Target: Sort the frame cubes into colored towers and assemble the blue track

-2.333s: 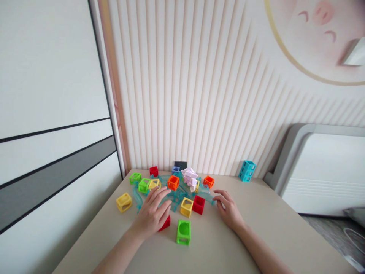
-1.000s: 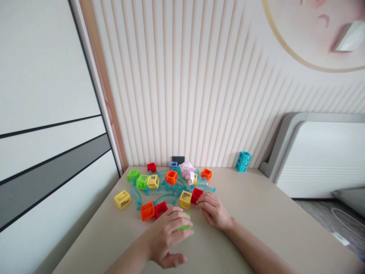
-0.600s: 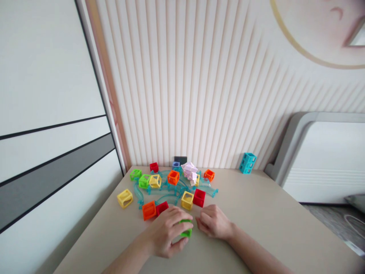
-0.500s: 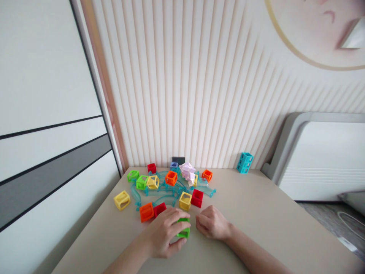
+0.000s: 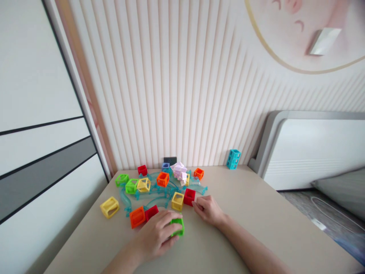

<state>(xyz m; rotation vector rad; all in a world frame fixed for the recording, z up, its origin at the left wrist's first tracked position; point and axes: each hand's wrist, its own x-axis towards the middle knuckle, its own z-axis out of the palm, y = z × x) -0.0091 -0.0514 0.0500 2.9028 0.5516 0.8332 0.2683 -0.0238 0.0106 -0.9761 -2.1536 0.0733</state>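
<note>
The left hand pinched a hollow green plastic cube in its fingers; the right hand, fingers curled together, lay just near-right of a red plastic cube.

This looks like a home, seemingly a child's bedroom: a pink pig face decorates the ribbed pale wall, what appears a grey-and-white headboard stands beside a grey cushion, and bright toy blocks lie scattered across the bench.
</note>
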